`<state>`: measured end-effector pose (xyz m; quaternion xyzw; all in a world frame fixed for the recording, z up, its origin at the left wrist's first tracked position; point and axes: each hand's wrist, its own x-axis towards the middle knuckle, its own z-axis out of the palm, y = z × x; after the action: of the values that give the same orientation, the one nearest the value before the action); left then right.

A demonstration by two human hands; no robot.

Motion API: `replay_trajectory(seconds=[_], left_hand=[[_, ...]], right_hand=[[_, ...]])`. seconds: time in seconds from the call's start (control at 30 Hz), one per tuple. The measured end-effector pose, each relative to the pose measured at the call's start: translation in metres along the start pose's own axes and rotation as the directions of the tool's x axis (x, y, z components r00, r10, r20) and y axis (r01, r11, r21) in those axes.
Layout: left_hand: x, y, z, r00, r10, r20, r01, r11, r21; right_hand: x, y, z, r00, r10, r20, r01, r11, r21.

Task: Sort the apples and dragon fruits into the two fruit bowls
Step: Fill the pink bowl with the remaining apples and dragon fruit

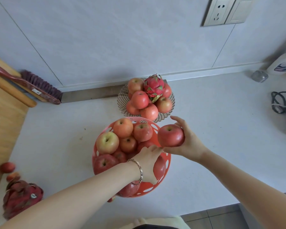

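Head view: both hands over the orange bowl [163, 177].
Right hand [186, 142]: fingers curled, gripping an apple [171, 135] above the bowl's right rim.
Left hand [147, 162]: loosely spread, reaching into the bowl, holding nothing.

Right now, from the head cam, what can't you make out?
- Left hand: fingertips hidden among apples in the orange bowl; any grip unclear.
- Lower apples in the orange bowl: covered by the left forearm.
- Wire bowl: contents under the dragon fruit hidden.
- Red fruit pile at lower left: blurred.
- Bottle: cut by the right edge.
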<state>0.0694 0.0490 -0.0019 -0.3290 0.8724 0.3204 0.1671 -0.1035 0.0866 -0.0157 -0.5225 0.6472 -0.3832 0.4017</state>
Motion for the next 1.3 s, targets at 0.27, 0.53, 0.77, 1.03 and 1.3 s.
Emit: replay_trajectory(seconds=[0.27,0.53,0.77,1.03,1.3], left_hand=[[-0.024,-0.027,0.026,0.989,0.097,-0.112,-0.107,0.991,-0.086],[-0.034,-0.023,0.035,0.975,0.069,-0.211,-0.087,0.993,-0.076],[-0.031,-0.026,0.04,0.976,0.074,-0.206,-0.076,0.997,0.0],[-0.029,-0.033,0.044,0.95,0.091,-0.298,-0.088,0.996,0.025],[-0.029,-0.034,0.044,0.959,0.091,-0.27,-0.075,0.995,0.069]], right_hand=[[-0.007,0.003,0.012,0.996,-0.005,-0.084,0.009,0.999,0.04],[-0.001,0.02,0.045,0.99,-0.139,-0.01,0.135,0.976,-0.172],[-0.002,0.038,0.04,0.913,-0.363,0.184,0.404,0.745,-0.531],[0.002,0.028,0.03,0.909,-0.34,0.242,0.416,0.709,-0.57],[0.007,0.02,0.024,0.904,-0.297,0.308,0.428,0.613,-0.664]])
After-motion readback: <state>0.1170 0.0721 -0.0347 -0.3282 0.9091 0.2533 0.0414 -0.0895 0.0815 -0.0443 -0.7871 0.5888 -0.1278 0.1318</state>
